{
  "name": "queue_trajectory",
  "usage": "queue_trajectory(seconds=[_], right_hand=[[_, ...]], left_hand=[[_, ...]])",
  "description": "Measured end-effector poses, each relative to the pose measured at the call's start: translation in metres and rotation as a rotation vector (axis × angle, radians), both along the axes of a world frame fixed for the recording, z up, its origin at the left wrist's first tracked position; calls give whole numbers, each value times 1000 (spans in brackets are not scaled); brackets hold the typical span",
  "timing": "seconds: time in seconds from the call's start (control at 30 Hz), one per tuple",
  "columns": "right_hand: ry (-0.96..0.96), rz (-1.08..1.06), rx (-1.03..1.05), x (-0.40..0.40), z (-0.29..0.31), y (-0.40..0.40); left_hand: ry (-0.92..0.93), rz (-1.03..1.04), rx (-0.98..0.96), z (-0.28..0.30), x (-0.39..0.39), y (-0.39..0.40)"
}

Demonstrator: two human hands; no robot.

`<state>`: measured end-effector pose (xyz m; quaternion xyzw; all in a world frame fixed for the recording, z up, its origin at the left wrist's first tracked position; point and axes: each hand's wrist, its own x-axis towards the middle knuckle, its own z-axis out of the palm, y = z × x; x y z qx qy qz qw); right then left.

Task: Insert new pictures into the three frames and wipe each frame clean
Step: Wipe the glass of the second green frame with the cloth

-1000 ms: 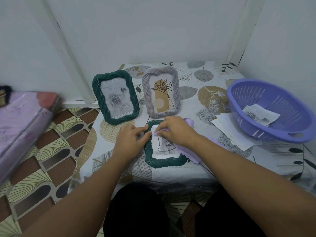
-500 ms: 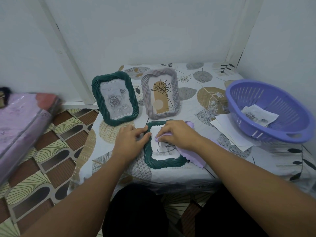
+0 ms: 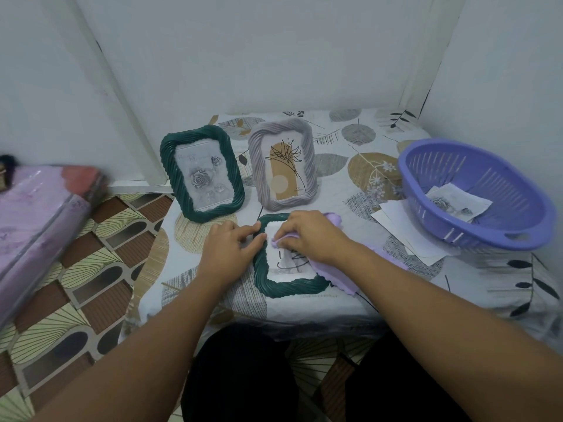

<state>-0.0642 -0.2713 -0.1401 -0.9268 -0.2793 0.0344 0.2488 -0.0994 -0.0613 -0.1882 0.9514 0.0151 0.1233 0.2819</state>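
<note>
A dark green frame point(image 3: 288, 287) lies flat near the table's front edge, a line-drawing picture under its glass. My right hand point(image 3: 307, 236) presses a lilac cloth point(image 3: 333, 275) onto the upper part of that glass. My left hand point(image 3: 230, 248) rests on the frame's left rim, fingers holding it still. Behind them stand two upright frames: a dark green one point(image 3: 201, 175) with a grey rose picture and a pale lilac-grey one point(image 3: 283, 164) with a tan flower picture.
A purple plastic basket point(image 3: 475, 196) with a rose print inside sits at the right, on loose white papers point(image 3: 405, 229). The leaf-patterned tablecloth point(image 3: 350, 178) covers the small table against the white walls. A wrapped pink bundle point(image 3: 39, 226) lies on the floor at left.
My right hand has slid the cloth back and forth a little over the top of the flat frame's glass. My left hand stays on the rim.
</note>
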Motion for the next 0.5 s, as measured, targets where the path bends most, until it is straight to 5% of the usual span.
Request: queue_trajectory(seconds=[0.5], right_hand=[[111, 91, 18, -2, 3, -13]], left_hand=[[9, 3, 16, 2, -1, -1]])
